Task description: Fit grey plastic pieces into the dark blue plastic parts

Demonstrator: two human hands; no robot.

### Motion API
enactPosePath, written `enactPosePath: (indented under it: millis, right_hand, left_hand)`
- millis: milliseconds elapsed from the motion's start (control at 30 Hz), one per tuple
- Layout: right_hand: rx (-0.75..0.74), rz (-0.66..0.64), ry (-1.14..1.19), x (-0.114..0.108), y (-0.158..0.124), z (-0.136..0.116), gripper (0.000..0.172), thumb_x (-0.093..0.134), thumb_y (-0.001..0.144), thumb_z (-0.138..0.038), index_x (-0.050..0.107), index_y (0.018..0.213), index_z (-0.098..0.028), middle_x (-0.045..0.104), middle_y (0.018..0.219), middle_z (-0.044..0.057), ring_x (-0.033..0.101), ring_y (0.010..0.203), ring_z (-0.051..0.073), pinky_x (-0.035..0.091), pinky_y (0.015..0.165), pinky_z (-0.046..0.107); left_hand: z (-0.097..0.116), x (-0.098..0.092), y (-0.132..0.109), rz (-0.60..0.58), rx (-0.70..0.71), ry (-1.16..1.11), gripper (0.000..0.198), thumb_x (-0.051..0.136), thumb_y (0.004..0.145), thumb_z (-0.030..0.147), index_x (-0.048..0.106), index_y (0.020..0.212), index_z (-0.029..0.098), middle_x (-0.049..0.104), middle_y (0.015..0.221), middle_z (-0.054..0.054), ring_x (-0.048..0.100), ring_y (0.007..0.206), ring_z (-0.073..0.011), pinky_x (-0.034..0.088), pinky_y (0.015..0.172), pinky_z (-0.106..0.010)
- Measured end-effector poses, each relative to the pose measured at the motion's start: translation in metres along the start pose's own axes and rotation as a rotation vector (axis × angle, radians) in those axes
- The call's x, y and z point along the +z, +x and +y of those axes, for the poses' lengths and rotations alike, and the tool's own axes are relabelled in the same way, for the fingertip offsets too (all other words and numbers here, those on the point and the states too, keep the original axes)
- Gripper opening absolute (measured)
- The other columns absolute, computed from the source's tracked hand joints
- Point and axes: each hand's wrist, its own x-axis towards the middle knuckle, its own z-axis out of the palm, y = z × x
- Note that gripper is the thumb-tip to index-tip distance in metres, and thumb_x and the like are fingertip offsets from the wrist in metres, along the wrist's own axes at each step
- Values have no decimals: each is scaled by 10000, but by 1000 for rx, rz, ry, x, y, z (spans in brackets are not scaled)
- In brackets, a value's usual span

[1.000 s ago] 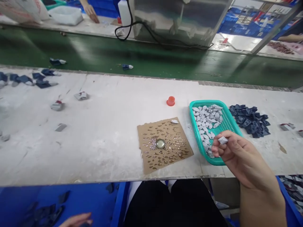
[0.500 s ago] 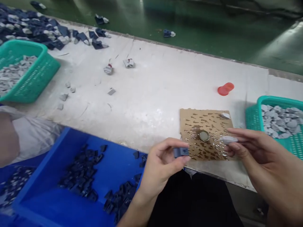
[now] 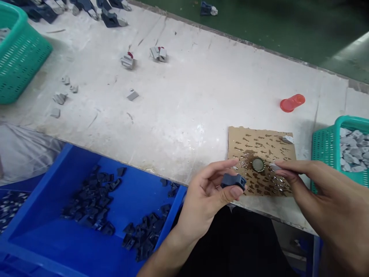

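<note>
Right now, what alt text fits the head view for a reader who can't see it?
A person's left hand holds a dark blue part; the right hand pinches a small grey piece over spotted brown cardboard. A green basket of grey pieces stands at the right.

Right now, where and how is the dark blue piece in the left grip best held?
Probably by its long sides, coming from the left: the dark blue piece in the left grip looks elongated, and its hollowed end faces right, better left uncovered.
</note>
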Motion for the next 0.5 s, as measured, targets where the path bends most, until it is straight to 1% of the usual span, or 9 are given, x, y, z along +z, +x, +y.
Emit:
enactPosePath:
  millis: [67, 167, 333, 400, 433, 500]
  right_hand:
    - [-35, -14, -10, 2, 2, -1, 107, 657, 1056, -213, 741, 1070, -277, 805, 960, -46, 742, 890, 150, 454, 665, 283]
    - [-86, -24, 0, 8, 4, -2, 163, 635, 1047, -156, 736, 1066, -283, 804, 936, -60, 754, 876, 152, 465, 647, 284]
    - [-139, -45, 17, 15, 7, -1, 210, 579, 1055, -119, 730, 1077, -264, 804, 941, -60, 756, 865, 132, 478, 653, 265]
    - [-95, -43, 21, 13, 4, -1, 186, 607, 1054, -155, 742, 1068, -282, 803, 945, -59, 749, 863, 139, 459, 628, 283]
    - [-29, -43, 39, 11, 1, -1, 158, 637, 1050, -193, 751, 1073, -300, 802, 954, -60, 743, 856, 148, 460, 627, 293]
    - [166, -38, 132, 7, -7, -3, 111, 698, 1032, -287, 762, 1100, -347, 797, 992, -55, 734, 854, 176, 493, 660, 316]
  left_hand:
    - [1, 0, 0, 30, 12, 7, 308, 928, 783, 174, 851, 1048, 311, 761, 912, 13, 726, 810, -93, 582, 655, -122]
    - [3, -1, -1, 28, 0, -21, 211, 935, 777, 193, 858, 951, 284, 790, 904, 2, 736, 783, -96, 579, 628, -121]
    - [4, -1, -3, 50, -35, -12, 207, 964, 743, 224, 865, 922, 261, 812, 873, -5, 739, 737, -92, 568, 606, -125]
    - [4, 0, -3, 55, -52, -21, 212, 966, 736, 207, 864, 912, 264, 814, 853, 0, 739, 719, -89, 565, 605, -129]
    - [4, 1, -3, 52, -60, -30, 214, 965, 735, 197, 862, 910, 266, 814, 845, 3, 741, 712, -88, 566, 605, -131]
    - [3, 2, -2, 52, -82, -51, 215, 962, 740, 194, 858, 916, 262, 813, 833, 6, 744, 701, -89, 576, 618, -142]
